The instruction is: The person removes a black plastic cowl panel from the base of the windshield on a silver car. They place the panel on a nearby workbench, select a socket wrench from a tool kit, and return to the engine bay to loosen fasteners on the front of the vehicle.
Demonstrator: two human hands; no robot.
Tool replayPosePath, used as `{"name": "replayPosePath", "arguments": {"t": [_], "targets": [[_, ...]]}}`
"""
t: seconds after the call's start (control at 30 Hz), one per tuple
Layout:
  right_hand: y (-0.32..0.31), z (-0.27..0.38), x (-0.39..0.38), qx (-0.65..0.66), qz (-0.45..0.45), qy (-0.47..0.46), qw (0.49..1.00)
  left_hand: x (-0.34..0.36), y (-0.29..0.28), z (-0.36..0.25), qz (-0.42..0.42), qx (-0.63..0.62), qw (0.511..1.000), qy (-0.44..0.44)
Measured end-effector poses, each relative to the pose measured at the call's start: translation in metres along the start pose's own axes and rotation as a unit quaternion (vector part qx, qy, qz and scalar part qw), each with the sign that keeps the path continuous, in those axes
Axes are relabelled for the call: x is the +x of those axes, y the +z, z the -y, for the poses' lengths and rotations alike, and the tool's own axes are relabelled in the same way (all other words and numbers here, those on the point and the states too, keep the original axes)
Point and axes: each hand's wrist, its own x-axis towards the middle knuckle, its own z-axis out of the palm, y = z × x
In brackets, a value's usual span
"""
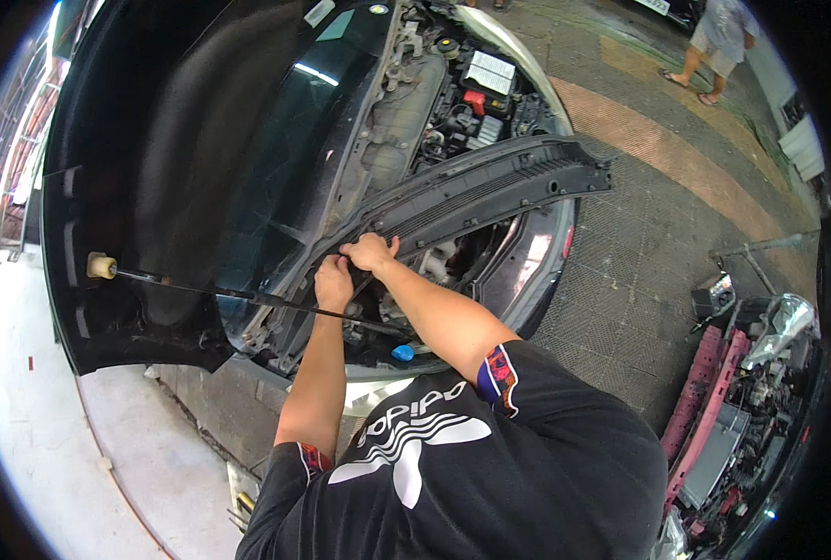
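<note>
A long black plastic cowl panel (490,187) with a slatted grille lies at an angle across the engine bay, its far right end sticking out over the fender. Close together at its near left part, both my hands are on it. My left hand (332,283) is closed at the panel's edge, fingers bent. My right hand (371,253) grips the panel just beyond it, thumb raised to the right. What lies under my fingertips is hidden. Left of my hands is the dark windshield (275,187).
The raised black hood (145,187) stands at left, held by a thin prop rod (247,296) crossing near my left forearm. A battery (488,75) and a blue cap (402,353) show in the bay. Another car's opened front with a red beam (705,411) is at right; a person (719,47) stands far right.
</note>
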Motion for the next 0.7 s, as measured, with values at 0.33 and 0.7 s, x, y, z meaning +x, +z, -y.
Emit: {"name": "replayPosePath", "arguments": {"t": [0.33,0.7], "targets": [[-0.007,-0.009,0.003,0.040,0.050,-0.008,0.998,0.006,0.011,0.020,-0.004,-0.138,0.988,0.063],[-0.011,-0.021,0.010,0.130,0.085,-0.055,0.986,0.010,0.012,0.032,0.258,-0.701,0.564,-0.353]]}}
